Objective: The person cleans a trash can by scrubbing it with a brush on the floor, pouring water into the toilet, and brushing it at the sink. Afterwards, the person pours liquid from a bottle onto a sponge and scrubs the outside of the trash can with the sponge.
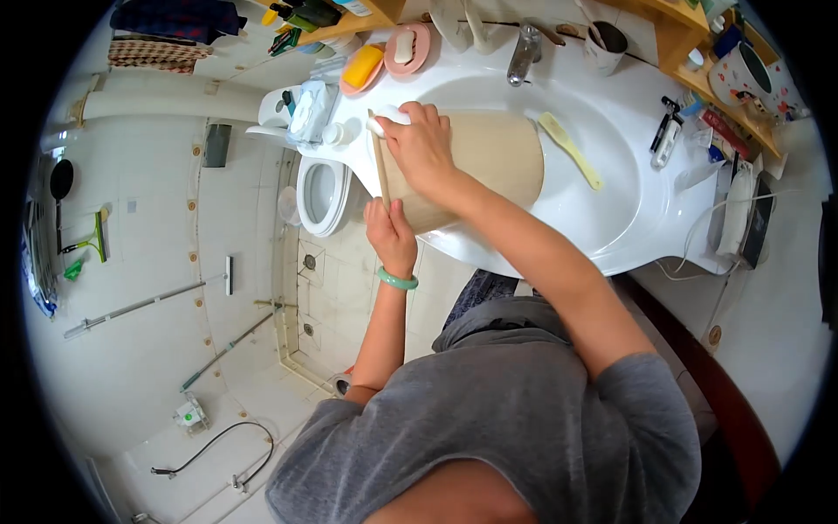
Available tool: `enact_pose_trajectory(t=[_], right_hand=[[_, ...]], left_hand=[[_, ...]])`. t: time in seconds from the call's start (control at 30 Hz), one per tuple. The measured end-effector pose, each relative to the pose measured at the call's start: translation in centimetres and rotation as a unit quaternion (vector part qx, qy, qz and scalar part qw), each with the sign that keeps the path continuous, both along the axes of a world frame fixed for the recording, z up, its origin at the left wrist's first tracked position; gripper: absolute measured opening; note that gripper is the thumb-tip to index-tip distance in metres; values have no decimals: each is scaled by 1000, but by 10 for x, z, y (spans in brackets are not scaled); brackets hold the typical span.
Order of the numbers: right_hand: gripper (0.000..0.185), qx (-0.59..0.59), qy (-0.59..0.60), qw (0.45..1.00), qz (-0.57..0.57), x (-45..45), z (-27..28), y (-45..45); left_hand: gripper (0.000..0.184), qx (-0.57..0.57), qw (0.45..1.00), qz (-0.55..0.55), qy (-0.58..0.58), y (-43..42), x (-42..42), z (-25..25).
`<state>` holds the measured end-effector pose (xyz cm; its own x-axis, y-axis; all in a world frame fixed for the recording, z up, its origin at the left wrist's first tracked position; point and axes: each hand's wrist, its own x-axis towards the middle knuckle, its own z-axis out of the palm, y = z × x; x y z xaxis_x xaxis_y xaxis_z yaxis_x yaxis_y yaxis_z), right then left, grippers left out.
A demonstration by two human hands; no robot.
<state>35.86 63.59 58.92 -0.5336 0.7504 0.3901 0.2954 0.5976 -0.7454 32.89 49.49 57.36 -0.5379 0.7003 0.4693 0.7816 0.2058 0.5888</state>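
A smooth beige object [497, 157], like a board or drum with a narrow raised edge on its left, lies over the left part of the white sink [602, 210]. My left hand [391, 234], below a green bracelet, is closed round the lower end of that edge. Higher up, my right hand [422, 150] presses a white wad [390, 119] against the upper corner of the beige object; whether it is cloth or sponge I cannot tell. A pale yellow brush or spatula [572, 153] rests in the basin, right of the beige object.
Behind the sink are a faucet [525, 54], pink soap dishes [410, 50] and a cup [605, 48]. Razors or brushes [667, 131] lie at the right. A toilet [323, 197] stands left, with a packet [312, 112] above it. Wooden shelves [729, 96] hang at upper right.
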Motion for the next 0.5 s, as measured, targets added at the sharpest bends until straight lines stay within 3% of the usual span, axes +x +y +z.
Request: enact_pose_trajectory(t=[0.23,0.37,0.47,0.5], right_hand=[[36,138,16,990,3,69,-5,-61],[40,133,14,991,0,48,0,-40],[39,110,-54,992,-15,16,2,-6],[38,61,-45,997,-10,9,2,2]], left_hand=[[24,9,1000,18,-15,5,3,1],[24,-1,1000,25,-6,3,3,-2],[25,5,999,27,34,4,2,-6],[25,6,999,28,32,5,3,-6]])
